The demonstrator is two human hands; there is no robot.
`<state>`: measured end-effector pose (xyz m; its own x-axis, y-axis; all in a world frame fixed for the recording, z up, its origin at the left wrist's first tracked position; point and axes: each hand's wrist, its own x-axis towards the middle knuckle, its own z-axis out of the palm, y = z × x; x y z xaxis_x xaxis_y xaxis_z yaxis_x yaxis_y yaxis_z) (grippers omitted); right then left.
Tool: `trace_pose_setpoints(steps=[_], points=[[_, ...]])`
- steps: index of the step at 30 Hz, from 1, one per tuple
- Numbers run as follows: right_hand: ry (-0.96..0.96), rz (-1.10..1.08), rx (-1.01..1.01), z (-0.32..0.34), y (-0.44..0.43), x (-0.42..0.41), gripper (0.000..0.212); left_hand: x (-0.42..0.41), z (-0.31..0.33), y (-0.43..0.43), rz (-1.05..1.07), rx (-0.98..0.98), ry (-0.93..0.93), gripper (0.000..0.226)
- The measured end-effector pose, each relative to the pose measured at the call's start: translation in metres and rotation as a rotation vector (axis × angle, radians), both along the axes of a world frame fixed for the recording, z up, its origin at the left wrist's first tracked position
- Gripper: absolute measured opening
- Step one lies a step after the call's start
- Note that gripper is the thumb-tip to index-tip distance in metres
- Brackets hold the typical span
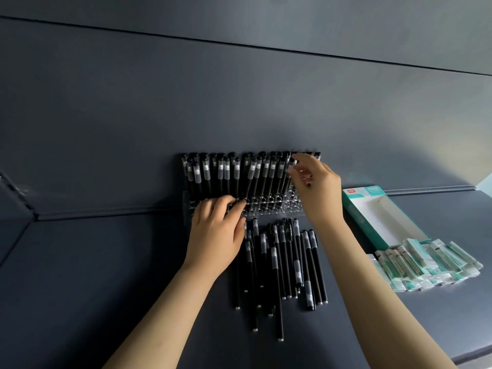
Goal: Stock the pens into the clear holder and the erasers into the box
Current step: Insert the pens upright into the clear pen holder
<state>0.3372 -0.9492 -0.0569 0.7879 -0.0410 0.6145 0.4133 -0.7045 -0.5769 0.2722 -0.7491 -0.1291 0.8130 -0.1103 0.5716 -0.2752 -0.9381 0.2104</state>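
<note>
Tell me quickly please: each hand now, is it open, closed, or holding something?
Left hand: fingers bent over the clear holder; real grip cannot be told.
Right hand: pinches a pen standing in the holder.

Rows of black pens (239,171) stand upright in the clear holder (269,206) at the desk's back edge, against the wall. Just in front, loose pens (282,265) lie heaped, roughly parallel. Toward the right edge the open teal-and-white box (383,217) lies flat, with wrapped erasers (426,265) piled at its near end.
</note>
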Motion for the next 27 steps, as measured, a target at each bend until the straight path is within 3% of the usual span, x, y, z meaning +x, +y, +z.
trace_pose_setpoints(steps=[5,10,15,20,27], points=[[0.012,0.031,-0.012,-0.006,-0.004,-0.005,0.038,-0.002,0.001,0.002,-0.027,-0.028,0.018,0.038],[0.064,0.102,0.028,-0.020,-0.006,-0.043,0.035,-0.019,0.009,-0.004,0.006,-0.163,0.072,0.038],[0.159,0.224,-0.147,-0.048,-0.017,-0.069,0.027,-0.054,0.021,-0.030,0.156,-0.405,0.434,0.057],[0.243,0.335,-0.225,-0.074,-0.029,-0.078,0.024,-0.078,0.016,-0.054,0.285,-0.198,0.575,0.085],[0.291,0.336,-0.155,-0.082,-0.037,-0.076,0.032,-0.081,0.017,-0.069,0.365,-0.169,0.633,0.095]])
